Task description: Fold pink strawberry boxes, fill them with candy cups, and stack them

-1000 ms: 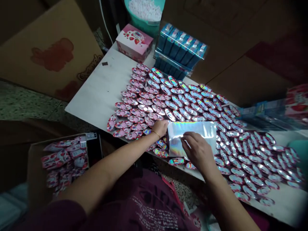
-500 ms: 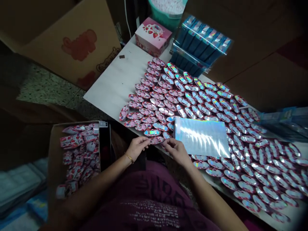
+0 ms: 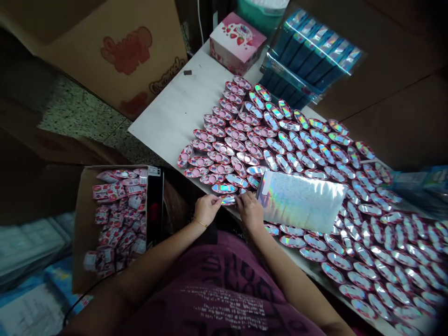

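My left hand (image 3: 206, 208) and my right hand (image 3: 249, 211) meet at the near edge of the white table (image 3: 175, 116). Both pinch one small oval holographic piece (image 3: 228, 200) between their fingertips. Several rows of the same shiny pink oval pieces (image 3: 245, 140) cover the table beyond it. A flat holographic foil sheet (image 3: 303, 200) lies on top of them just right of my right hand.
A cardboard box (image 3: 84, 233) of pink wrapped packets (image 3: 119, 210) sits at my left. At the far end stand a pink strawberry box (image 3: 237, 43) and a wrapped pack of blue boxes (image 3: 308, 58). A large carton (image 3: 115, 51) leans at the left.
Both hands left the foil sheet, drew back to the near table edge and took hold of one oval piece. The view shifted, so the table sits higher and further right.
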`<state>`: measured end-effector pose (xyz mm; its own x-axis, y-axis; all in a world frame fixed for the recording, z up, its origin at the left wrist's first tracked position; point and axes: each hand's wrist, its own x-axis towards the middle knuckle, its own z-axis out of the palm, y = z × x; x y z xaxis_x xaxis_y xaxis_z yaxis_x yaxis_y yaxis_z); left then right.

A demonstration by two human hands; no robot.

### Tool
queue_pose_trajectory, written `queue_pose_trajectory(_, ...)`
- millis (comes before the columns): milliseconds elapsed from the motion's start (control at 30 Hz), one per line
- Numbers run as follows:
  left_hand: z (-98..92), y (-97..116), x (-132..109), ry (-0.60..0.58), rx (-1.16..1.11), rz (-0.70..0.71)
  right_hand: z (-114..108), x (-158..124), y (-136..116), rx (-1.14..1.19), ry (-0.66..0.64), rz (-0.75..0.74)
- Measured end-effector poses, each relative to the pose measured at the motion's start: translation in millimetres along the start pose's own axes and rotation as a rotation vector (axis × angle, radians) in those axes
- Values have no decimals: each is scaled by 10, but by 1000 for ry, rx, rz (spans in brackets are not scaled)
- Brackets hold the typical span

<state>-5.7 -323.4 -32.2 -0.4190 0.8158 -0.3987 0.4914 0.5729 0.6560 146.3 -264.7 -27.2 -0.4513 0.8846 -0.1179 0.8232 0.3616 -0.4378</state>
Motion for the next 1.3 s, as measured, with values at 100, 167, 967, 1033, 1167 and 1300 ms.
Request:
queue_pose_trajectory(100, 34, -24, 11, 10, 61, -52, 63, 1, -24, -34, 7, -19)
queue_pose_trajectory(167, 30, -60, 0, 13, 82, -117, 69, -12, -77, -32, 38, 1)
queue_pose_trajectory(967, 899, 1177, 771, -292, -419, 57, -766, 405, 1093, -175, 147, -304)
queue_pose_trajectory(1033, 902, 1163, 790, -242, -286, 171, -990, 309, 981, -113, 152, -287)
queue_pose_trajectory(1167, 854, 1179, 817, -157, -90, 396, -1610, 112, 587, 136, 162, -122)
queue_pose_trajectory(1300, 589, 1130, 689, -171, -310, 303, -1797, 75, 321, 451, 119, 79)
